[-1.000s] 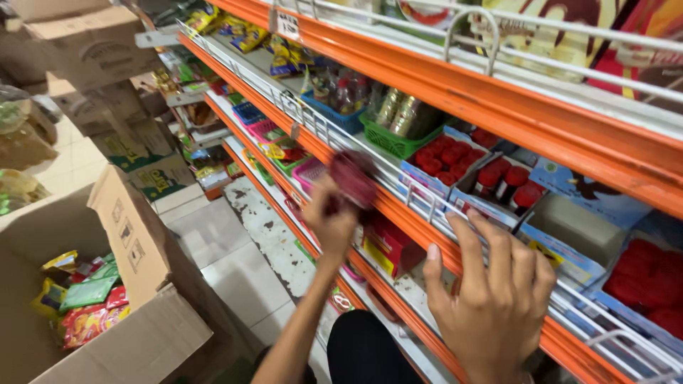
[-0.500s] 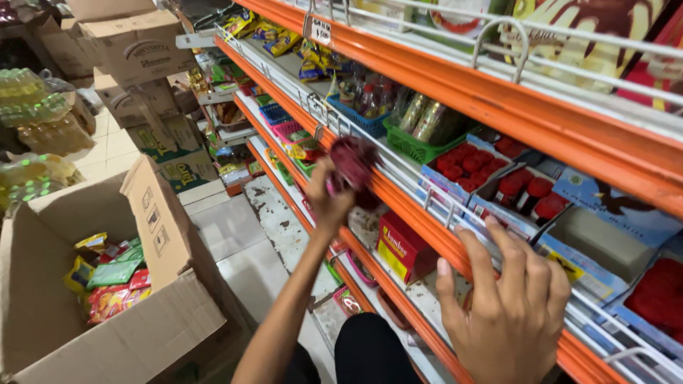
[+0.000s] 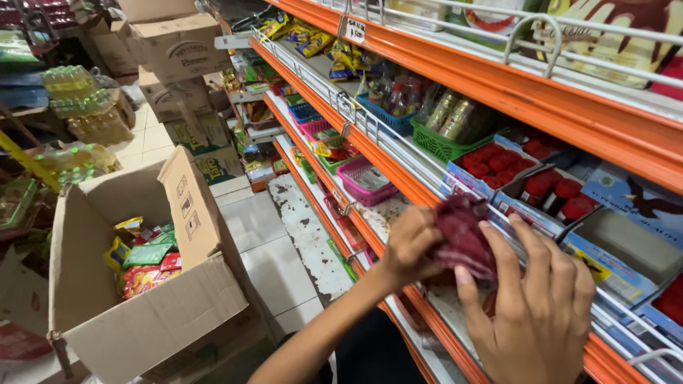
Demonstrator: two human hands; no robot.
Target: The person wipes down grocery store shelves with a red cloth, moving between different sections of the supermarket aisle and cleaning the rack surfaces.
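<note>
While both hands close on it, a crumpled dark-red cloth [image 3: 462,238] sits bunched at the front edge of the orange shelf [image 3: 398,178], the left hand [image 3: 411,245] gripping its left side, the right hand [image 3: 530,313] cupping it from below. Tiled floor [image 3: 277,242] lies open beside a cardboard box [image 3: 142,313].

a dark red cloth [image 3: 462,238], orange shelf rails [image 3: 498,82], a pink basket [image 3: 366,181], a green basket [image 3: 442,146].

Your one head camera looks down and rightward along the orange shelf [image 3: 455,78], close above your hands, cardboard box [image 3: 142,284] at left
</note>
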